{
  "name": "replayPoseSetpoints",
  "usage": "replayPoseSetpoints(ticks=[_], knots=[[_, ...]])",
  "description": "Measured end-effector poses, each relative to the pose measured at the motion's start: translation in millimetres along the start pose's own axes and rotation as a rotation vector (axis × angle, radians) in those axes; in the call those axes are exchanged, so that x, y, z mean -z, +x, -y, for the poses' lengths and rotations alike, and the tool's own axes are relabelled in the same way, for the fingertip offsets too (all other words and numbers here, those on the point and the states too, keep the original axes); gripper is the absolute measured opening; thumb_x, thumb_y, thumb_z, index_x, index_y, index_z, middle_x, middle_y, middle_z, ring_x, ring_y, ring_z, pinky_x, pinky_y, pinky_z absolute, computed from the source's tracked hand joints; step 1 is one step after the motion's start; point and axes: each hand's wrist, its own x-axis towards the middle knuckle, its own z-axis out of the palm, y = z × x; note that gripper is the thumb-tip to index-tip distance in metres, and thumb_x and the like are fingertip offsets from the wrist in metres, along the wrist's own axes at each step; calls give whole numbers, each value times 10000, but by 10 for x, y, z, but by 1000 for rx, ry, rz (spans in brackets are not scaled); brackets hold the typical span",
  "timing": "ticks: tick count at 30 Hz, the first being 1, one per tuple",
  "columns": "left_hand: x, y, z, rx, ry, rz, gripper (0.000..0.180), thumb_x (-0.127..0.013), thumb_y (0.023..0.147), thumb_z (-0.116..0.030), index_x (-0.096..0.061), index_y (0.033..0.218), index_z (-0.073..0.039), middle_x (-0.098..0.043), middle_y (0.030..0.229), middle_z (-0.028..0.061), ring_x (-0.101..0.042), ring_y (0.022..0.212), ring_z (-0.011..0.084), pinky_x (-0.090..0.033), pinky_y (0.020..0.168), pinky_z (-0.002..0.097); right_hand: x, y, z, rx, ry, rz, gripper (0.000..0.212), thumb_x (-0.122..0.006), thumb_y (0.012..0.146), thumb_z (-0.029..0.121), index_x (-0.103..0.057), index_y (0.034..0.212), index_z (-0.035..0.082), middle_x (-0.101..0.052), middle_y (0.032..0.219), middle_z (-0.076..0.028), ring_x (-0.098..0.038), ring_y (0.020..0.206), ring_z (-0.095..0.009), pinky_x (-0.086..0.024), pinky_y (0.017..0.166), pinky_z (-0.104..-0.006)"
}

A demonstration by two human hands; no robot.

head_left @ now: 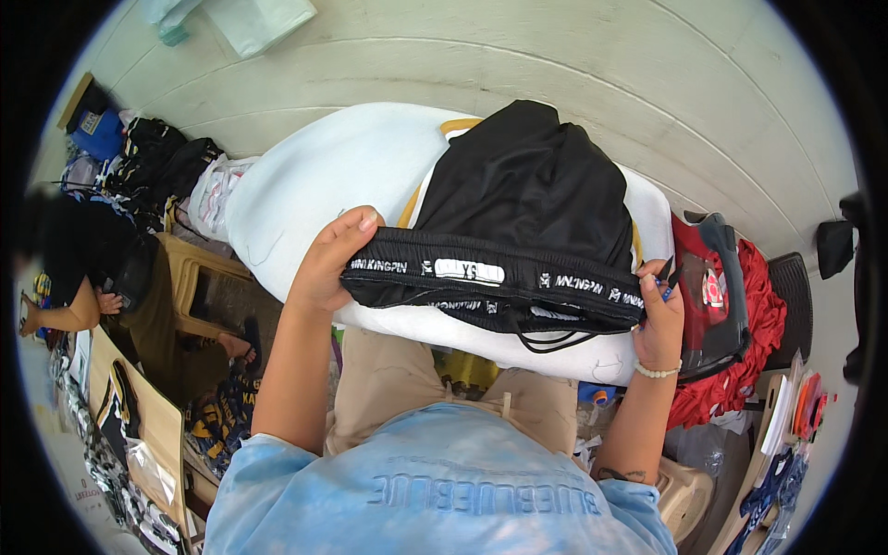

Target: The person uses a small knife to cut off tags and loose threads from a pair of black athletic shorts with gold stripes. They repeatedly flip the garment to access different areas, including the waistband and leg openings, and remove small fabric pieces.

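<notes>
Black shorts (pixel 527 199) spread over the white padded board (pixel 314 176), waistband stretched taut between left hand (pixel 326 264) and right hand (pixel 659 319); both pinching its ends, seemingly for inspection.

Black shorts (pixel 527 199) with white-lettered waistband lie on a white board (pixel 324 176).
</notes>
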Motion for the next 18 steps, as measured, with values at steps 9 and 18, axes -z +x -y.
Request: replayPoseSetpoints(ticks=[9, 18], knots=[[-34, -10, -8, 14, 20, -18, 212, -616, 1052, -271, -610, 950, -85, -617, 811, -35, -573, 699, 37, -483, 643, 219, 48, 1, -27, -6, 28, 26, 185, -710, 992, 194, -613, 1076, 61, -590, 944, 12, -585, 823, -72, -487, 734, -228], [-47, -7, -6, 16, -17, -1, 222, -611, 1056, -282, -623, 963, -81, -625, 825, -33, -582, 722, 36, -491, 659, 219, 66, 0, -50, 31, -53, -28, 221, -715, 993, 243, -607, 1071, 66, -549, 892, 43, -516, 803, -47, -430, 730, -204]])
